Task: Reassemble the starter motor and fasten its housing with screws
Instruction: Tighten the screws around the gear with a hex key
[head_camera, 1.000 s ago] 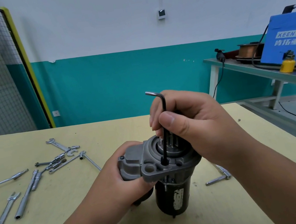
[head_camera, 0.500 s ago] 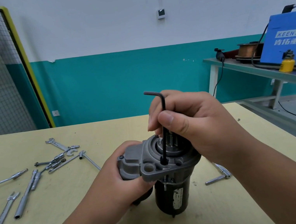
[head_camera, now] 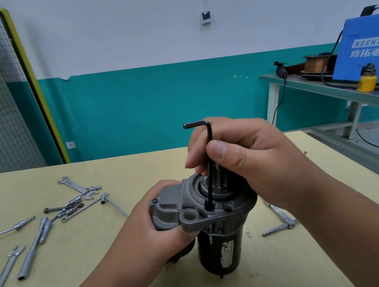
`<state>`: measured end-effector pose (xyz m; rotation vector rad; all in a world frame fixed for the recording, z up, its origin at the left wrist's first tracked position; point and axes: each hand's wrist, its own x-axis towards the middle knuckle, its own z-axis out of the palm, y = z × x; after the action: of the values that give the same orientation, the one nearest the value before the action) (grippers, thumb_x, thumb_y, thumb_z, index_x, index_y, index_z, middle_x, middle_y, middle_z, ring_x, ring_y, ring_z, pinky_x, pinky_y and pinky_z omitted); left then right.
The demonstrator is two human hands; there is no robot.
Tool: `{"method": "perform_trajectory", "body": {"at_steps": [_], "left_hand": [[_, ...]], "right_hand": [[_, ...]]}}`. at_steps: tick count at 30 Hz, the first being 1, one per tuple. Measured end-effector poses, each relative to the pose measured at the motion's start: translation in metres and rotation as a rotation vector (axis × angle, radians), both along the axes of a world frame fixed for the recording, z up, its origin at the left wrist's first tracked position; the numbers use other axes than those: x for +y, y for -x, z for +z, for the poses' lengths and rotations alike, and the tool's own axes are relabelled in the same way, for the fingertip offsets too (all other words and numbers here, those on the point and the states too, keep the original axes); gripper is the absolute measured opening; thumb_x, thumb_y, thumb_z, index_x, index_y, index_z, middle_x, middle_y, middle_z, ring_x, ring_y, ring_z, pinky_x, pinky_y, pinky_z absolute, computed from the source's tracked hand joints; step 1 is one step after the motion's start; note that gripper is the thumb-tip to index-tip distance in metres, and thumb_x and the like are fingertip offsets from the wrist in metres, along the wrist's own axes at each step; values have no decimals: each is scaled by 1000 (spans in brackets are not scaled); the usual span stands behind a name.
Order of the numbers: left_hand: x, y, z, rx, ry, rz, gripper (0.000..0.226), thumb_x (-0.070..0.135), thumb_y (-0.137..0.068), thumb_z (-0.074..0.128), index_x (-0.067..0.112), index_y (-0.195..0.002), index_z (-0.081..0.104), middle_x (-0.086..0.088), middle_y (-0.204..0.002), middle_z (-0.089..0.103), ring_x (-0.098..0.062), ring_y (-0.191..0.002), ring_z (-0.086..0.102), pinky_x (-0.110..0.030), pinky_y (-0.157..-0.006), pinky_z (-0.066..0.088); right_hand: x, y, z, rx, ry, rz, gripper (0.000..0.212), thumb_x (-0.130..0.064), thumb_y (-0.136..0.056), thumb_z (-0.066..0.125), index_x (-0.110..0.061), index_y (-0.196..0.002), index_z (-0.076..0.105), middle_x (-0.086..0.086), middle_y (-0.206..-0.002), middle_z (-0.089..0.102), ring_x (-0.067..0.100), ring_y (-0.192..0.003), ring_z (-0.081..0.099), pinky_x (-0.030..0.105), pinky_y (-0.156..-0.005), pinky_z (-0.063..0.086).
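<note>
Head view: we're well into the fastening stage, we reckon. The motor (head_camera: 221,250) stands upright about mid-table (head_camera: 69,281), nearer our edge than the far one, with the grey housing (head_camera: 193,207) already seated on the black body. Our left hand (head_camera: 157,230) is wrapped round the housing's left side to steady it. Our right hand (head_camera: 248,159) pinches the hex key (head_camera: 211,164) between thumb and fingers. The key is upright, its tip down in a flange hole, right below the grip. One screw head (head_camera: 228,209) shows just right of the tip, plus a corner screw (head_camera: 154,200) further left. How tight they are, we can't tell. Spanners (head_camera: 73,185) lie toward the left edge.
</note>
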<state>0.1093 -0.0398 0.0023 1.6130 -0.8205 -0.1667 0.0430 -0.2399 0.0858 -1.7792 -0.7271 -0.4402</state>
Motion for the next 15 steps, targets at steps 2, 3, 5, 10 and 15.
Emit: {"method": "perform_trajectory", "body": {"at_steps": [2,3,5,10,15], "left_hand": [[0,0,0,-2,-7,0,70,79,-61,85,45,-119,66,6,-113,76,-11,-106,73,-15,-84,58],[0,1,1,-1,-8,1,69,79,-61,85,46,-118,66,7,-113,76,-10,-106,72,-13,-84,57],[0,1,1,0,-8,4,65,77,-63,85,47,-118,66,8,-112,76,-8,-106,72,-9,-85,54],[0,2,1,-1,-9,15,49,59,-69,85,48,-114,67,10,-109,76,-5,-102,71,-4,-84,49],[1,2,2,-2,-11,11,65,77,-63,84,46,-116,67,8,-112,76,-6,-104,72,-5,-86,49]], "right_hand": [[1,1,1,14,-16,8,25,-20,-100,52,-29,-99,76,-11,-96,69,10,-92,65,24,-82,51],[1,2,1,21,-26,10,26,-20,-100,53,-30,-100,77,-10,-96,69,10,-93,66,24,-83,52],[2,3,0,36,-51,13,25,-21,-98,55,-31,-98,78,-9,-94,71,9,-93,67,25,-83,54],[4,3,-1,65,-138,32,13,-21,-90,65,-30,-93,75,-4,-86,71,9,-84,67,24,-79,53],[5,1,-2,55,-161,14,8,-24,-88,68,-29,-89,75,-5,-85,71,10,-81,65,26,-78,53]]}}
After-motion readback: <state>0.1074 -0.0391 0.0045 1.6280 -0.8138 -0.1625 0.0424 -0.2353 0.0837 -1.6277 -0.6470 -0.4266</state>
